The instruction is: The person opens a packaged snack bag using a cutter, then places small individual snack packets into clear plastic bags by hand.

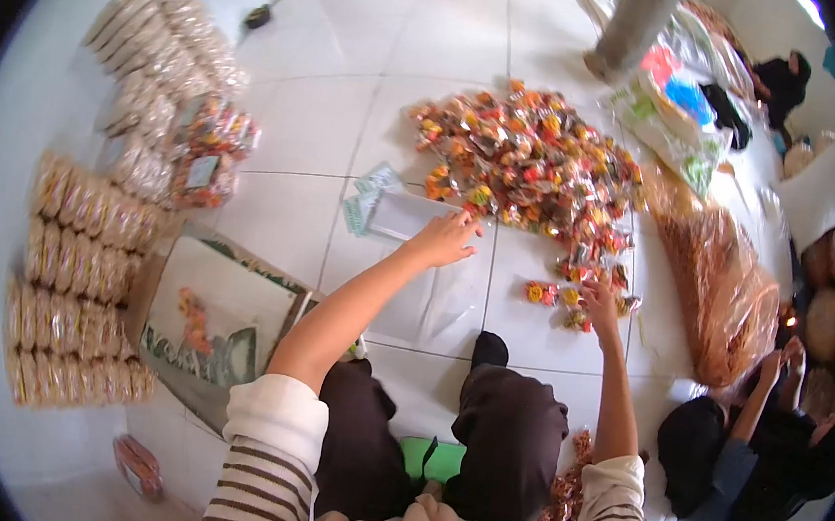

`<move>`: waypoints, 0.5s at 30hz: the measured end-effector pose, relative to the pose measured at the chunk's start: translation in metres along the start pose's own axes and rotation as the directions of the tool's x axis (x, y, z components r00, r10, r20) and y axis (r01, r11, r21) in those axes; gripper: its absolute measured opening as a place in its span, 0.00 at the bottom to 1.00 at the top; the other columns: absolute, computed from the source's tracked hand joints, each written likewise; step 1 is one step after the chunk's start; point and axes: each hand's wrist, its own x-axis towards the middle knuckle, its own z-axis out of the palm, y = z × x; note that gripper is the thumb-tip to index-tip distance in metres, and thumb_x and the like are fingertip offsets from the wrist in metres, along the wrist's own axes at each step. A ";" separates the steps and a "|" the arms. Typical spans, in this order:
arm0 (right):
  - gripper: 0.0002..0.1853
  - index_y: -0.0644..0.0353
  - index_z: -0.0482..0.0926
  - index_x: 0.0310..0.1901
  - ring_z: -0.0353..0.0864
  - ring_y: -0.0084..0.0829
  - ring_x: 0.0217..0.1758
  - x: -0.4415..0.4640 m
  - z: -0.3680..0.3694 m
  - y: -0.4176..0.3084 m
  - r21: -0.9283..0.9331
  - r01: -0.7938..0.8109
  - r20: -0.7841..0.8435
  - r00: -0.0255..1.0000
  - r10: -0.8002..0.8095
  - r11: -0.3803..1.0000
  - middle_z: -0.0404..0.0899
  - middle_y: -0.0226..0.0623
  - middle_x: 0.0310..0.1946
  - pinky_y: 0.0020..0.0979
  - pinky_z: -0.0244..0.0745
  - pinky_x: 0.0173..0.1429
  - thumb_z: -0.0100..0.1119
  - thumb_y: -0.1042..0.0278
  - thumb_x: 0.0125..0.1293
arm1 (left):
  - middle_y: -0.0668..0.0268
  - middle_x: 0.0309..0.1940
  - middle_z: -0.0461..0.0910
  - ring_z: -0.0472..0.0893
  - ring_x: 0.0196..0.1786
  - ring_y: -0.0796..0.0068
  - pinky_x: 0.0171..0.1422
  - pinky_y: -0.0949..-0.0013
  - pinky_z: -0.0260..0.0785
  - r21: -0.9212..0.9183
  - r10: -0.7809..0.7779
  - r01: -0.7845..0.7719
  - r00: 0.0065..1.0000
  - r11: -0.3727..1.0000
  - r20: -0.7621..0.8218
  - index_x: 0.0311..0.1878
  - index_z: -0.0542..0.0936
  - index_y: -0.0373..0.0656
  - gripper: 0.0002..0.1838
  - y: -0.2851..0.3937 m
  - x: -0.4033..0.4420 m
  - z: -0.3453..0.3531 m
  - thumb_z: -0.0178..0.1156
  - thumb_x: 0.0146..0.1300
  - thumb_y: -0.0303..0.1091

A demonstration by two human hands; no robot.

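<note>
My left hand is over the white tile floor with its fingers apart and nothing visible in them. Beneath and beside it lie a white box-like tray, clear plastic bags and pale green printed labels. Just beyond its fingertips starts a large heap of small wrapped snack packets, red, orange and yellow. My right hand is lowered with curled fingers onto a few packets, set apart at the heap's near edge. One packet lies to its left. The fingertips are partly hidden among the packets.
Stacked packs of snacks line the left wall, near a printed carton. At right lie a big clear bag of brown food and a seated person in dark clothes. A grey pillar stands at the back.
</note>
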 end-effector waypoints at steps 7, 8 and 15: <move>0.27 0.56 0.67 0.53 0.66 0.41 0.53 -0.001 0.088 0.071 -0.614 0.247 -0.045 0.937 -0.346 0.749 0.65 0.42 0.53 0.36 0.63 0.56 0.60 0.77 0.47 | 0.58 0.42 0.73 0.73 0.47 0.60 0.49 0.60 0.67 -0.352 -0.137 0.264 0.928 0.898 0.347 0.46 0.69 0.44 0.17 -0.012 0.043 0.176 0.57 0.55 0.37; 0.32 0.53 0.65 0.55 0.61 0.44 0.56 0.001 0.098 0.061 -0.626 0.224 -0.067 0.939 -0.337 0.747 0.62 0.41 0.55 0.38 0.60 0.58 0.61 0.78 0.45 | 0.57 0.41 0.74 0.74 0.46 0.60 0.49 0.62 0.67 -0.492 -0.214 0.345 0.928 0.799 0.304 0.46 0.69 0.42 0.16 -0.008 0.040 0.196 0.56 0.55 0.37; 0.32 0.50 0.63 0.58 0.62 0.45 0.51 0.018 0.132 0.053 -0.575 0.173 -0.171 0.930 -0.325 0.800 0.61 0.42 0.52 0.39 0.62 0.55 0.57 0.80 0.48 | 0.55 0.41 0.75 0.75 0.46 0.62 0.52 0.63 0.66 -0.812 -0.477 0.413 0.857 0.414 0.193 0.57 0.62 0.39 0.28 0.029 0.036 0.233 0.58 0.56 0.39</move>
